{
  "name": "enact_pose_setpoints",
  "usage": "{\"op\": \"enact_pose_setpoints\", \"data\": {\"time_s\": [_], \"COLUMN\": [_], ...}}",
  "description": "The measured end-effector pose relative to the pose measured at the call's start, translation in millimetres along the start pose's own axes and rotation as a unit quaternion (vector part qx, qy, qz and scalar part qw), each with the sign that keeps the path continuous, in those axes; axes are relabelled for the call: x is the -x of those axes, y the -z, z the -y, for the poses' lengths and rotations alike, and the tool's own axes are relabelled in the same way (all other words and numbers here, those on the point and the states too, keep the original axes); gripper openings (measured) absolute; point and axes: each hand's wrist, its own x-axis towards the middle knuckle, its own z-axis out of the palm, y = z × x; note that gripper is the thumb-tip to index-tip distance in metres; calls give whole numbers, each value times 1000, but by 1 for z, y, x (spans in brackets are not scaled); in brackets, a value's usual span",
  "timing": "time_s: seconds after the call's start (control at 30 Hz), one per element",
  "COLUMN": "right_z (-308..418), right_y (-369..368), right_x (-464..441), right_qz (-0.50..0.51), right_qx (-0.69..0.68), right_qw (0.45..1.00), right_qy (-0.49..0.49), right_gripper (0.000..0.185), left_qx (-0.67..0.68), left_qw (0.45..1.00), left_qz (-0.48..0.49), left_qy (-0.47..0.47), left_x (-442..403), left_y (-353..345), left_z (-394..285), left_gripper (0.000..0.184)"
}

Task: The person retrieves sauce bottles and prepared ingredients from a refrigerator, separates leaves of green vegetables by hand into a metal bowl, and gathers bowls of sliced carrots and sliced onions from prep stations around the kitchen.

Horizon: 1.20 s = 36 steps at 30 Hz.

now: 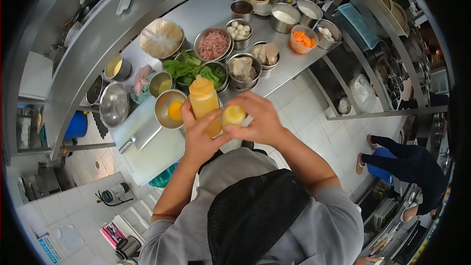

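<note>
On my feed, the left hand [198, 140] is curled around a bottle [203, 104] of translucent plastic with a tapered cap and yellow contents, held over the near edge of the worktop in front of the grey shirt [223, 159]. My right hand [262, 120] is pinching a yellow piece [234, 115], small and rounded, just beside the bottle; I cannot tell what it is. Left of the bottle I have a steel bowl [161, 101], smooth and thin-rimmed, with a glossy round yolk [175, 111] inside. Near it, a knife [147, 137] with a broad, flat blade lies on a pale, smooth board [156, 159]. Beyond the hands, ruffled leafy greens [188, 68] spill over their container. Past those I make out shredded pink meat [214, 44] heaped in a round bowl, smooth white balls [239, 30] in a metal pot, and coarse, pale chunks [244, 68]. Farther right, bright orange pieces [305, 40] fill a see-through plastic tub [299, 49]. The worktop [206, 7] itself is dull grey metal.
</note>
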Motion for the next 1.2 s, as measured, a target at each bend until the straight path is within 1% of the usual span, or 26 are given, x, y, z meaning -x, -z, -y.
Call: {"op": "enact_pose_setpoints", "data": {"time_s": [0.03,0.07,0.13,0.2,0.23,0.27,0.3,0.33,0.4,0.47,0.5,0.53,0.57,0.6,0.63,0.67,0.7,0.77,0.8,0.83,0.9,0.93,0.97,1.03,1.13,1.2], "right_z": [-4,-13,-37,-70,-94,-114,-122,-127,-159,-214,-229,-242,-256,-276,-298,-319,-335,-363,-375,-387,-406,-411,-414,-418,-419,-412], "right_y": [22,42,84,116,131,143,153,165,181,192,197,196,193,190,186,181,177,169,167,165,163,162,161,160,159,156], "right_x": [1,-1,-10,-20,-26,-35,-46,-57,-76,-88,-97,-109,-119,-128,-137,-146,-153,-170,-178,-185,-199,-204,-209,-217,-227,-221], "right_qz": [-29,-34,-147,-234,-278,-321,-326,-340,-365,-309,-323,-281,-235,-248,-223,-197,-207,-146,-132,-136,-29,-28,-22,-11,14,-59], "right_qx": [-7,-2,70,30,14,-3,-3,-8,-10,45,48,146,238,235,230,223,217,196,228,224,204,200,215,228,252,250], "right_qw": [999,999,986,966,953,937,935,925,909,923,917,918,908,902,912,922,918,938,941,939,959,959,955,951,939,945], "right_qy": [-33,-29,-28,-108,-121,-135,-136,-167,-201,-226,-231,-240,-252,-264,-257,-249,-258,-246,-214,-221,-193,-197,-205,-209,-234,-202], "right_gripper": [49,49,43,40,38,36,36,35,34,36,36,40,43,43,47,50,50,53,51,51,47,47,45,44,45,48], "left_qx": [-1,2,5,93,93,200,253,304,475,496,516,504,500,444,385,359,353,165,43,41,-139,-166,-167,-244,-266,-263], "left_qw": [1000,999,998,994,993,979,967,952,865,846,828,835,833,870,903,912,911,966,980,979,963,957,957,945,944,950], "left_qz": [1,18,34,46,50,41,41,39,103,146,180,162,179,165,148,157,171,197,191,200,215,196,200,182,172,144], "left_qy": [-8,-30,-58,-40,-42,-6,10,26,125,126,125,148,152,136,118,123,125,35,-28,-27,-80,-132,-127,-124,-92,-83], "left_x": [-9,-19,-46,-84,-104,-128,-152,-176,-220,-260,-283,-303,-322,-343,-361,-374,-383,-397,-402,-403,-401,-403,-404,-406,-417,-417], "left_y": [-5,-10,-19,-29,-38,-49,-57,-65,-83,-107,-120,-134,-150,-168,-183,-198,-211,-237,-242,-248,-257,-262,-265,-266,-268,-262], "left_z": [1,8,12,15,16,19,24,30,48,74,82,81,87,98,105,111,120,141,142,143,147,155,160,161,167,158], "left_gripper": [46,48,50,69,69,78,83,88,89,86,83,74,74,73,71,64,64,61,65,65,69,72,72,77,83,84]}}
